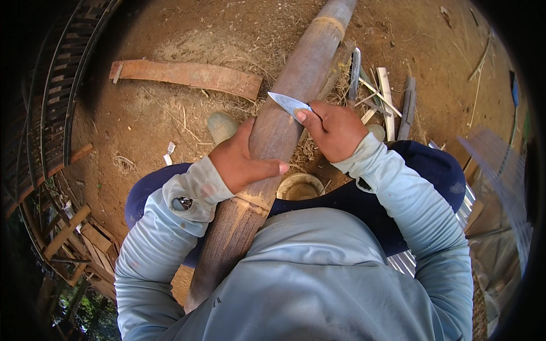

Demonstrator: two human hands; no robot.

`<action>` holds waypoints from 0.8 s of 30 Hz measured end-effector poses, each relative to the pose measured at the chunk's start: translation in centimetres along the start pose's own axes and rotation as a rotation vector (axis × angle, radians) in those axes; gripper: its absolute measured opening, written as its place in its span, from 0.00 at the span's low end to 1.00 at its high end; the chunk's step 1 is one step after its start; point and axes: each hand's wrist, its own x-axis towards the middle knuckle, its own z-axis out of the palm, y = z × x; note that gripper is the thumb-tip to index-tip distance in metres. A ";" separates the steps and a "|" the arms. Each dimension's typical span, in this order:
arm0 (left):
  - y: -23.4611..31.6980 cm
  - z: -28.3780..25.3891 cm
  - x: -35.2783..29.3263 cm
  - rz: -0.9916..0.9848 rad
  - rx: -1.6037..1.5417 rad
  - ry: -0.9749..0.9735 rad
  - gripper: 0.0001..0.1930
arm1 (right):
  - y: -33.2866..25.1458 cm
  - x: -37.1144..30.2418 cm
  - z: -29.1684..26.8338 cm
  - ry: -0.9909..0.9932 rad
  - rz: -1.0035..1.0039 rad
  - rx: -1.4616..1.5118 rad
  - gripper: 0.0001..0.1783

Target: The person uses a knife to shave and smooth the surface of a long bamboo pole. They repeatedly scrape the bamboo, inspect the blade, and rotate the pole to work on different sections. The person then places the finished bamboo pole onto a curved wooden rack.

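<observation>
A thick brown bamboo pole [310,62] slants across my lap, from the lower left up to the far right, with pale scraped rings at its joints. My left hand [239,159] grips it above the nearer joint, thumb laid across the top and the fingers mostly hidden at its left side. In my right hand [339,132] is a knife [288,103], its handle covered by my closed fingers. The pointed blade lies over the pole's upper surface, tip toward the left; whether it cuts in, I cannot tell.
A curved brown board [187,75] lies on the dirt beyond my left foot. Split strips [385,102] and fibre shavings litter the ground right of the pole. Between my legs stands a round pale container [298,187]. Scrap wood [94,244] fills the left; clear corrugated sheeting [495,165] stands right.
</observation>
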 end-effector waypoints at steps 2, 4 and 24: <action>-0.2 0.0 0.1 0.007 0.001 -0.002 0.50 | -0.1 0.0 -0.1 -0.020 0.015 0.006 0.22; -0.2 0.0 0.1 0.013 0.002 0.000 0.50 | 0.2 -0.2 0.0 -0.011 0.004 0.004 0.22; 0.2 0.0 0.0 0.000 -0.030 -0.018 0.49 | 0.0 0.1 -0.3 0.000 0.033 0.030 0.23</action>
